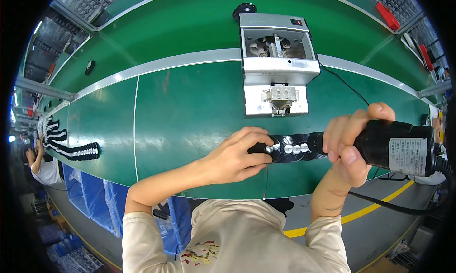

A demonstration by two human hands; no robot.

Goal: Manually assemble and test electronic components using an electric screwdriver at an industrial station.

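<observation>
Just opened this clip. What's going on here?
At a green workbench, a person grips a black corded tool in the right hand. The left hand holds the left end of a black part with shiny round spots. Whether the tool touches it is unclear. A silver machine stands beyond; striped pieces lie far left.

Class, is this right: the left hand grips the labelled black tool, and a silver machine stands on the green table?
Not quite: the head view shows the right hand gripping the labelled black tool. A silver machine does stand on the green table.
</observation>
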